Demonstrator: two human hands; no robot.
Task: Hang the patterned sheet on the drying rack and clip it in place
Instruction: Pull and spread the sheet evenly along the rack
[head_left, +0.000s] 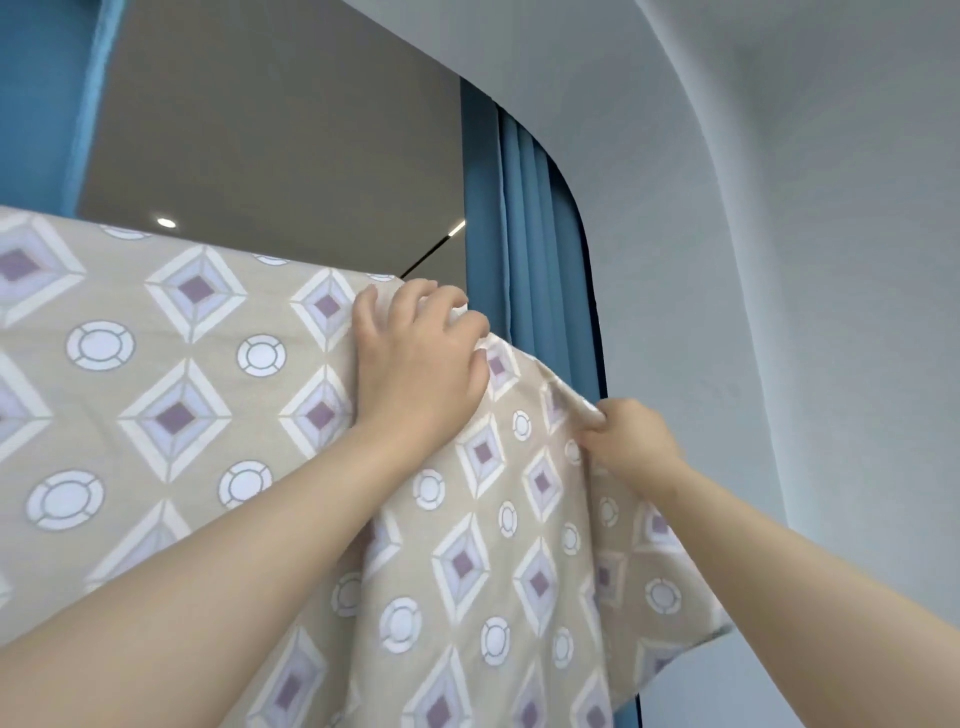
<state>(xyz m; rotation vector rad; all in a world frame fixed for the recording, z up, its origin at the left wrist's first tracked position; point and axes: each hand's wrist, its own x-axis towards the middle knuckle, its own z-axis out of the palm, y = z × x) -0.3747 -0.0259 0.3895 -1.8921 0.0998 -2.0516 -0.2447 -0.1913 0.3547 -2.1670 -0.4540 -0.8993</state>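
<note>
The patterned sheet (171, 395), beige with purple diamonds and white circles, hangs across the view from the left edge to the centre right. Its top edge runs level, draped over a bar that the cloth hides. My left hand (421, 358) grips the sheet's top right corner, fingers curled over the edge. Lower to the right, my right hand (628, 441) pinches a fold of the sheet's side edge, and the cloth sags between the two hands. No clip shows in view.
Blue curtains (524, 249) hang directly behind the sheet's right end. A grey panel (285, 156) with reflected lights lies behind the top edge, with another blue curtain (47, 98) at the far left. A white curved wall (805, 260) fills the right side.
</note>
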